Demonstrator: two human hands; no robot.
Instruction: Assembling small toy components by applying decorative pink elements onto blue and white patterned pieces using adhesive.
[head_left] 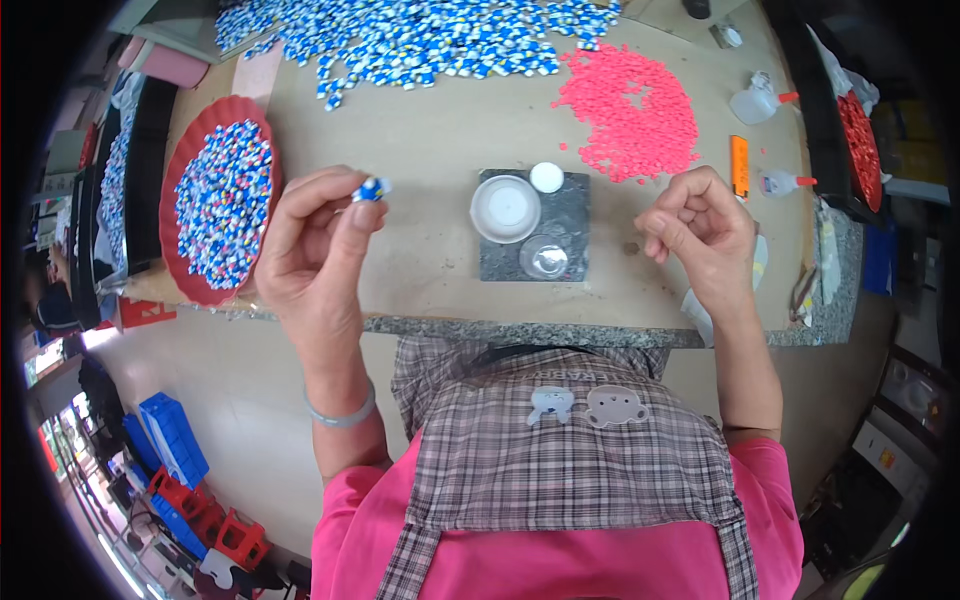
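Between the thumb and forefinger of my left hand (322,235) is a small blue-and-white plastic piece (372,189), raised above the table near the red dish. My right hand (706,225) is closed in a pinch over the table's right side; whatever its fingertips hold, if anything, is too small to make out. A dark square slab (497,262) lies between my hands. On it stand a white round dish (488,222), a small white cap (547,178) and a small clear cup (544,258).
Blue-and-white pieces (420,45) cover the table's far side, beside a spread of small pink pieces (640,105). A red scalloped dish (172,170) of similar pieces is at left. Squeeze bottles (752,105) with red tips and an orange box (739,165) stand right.
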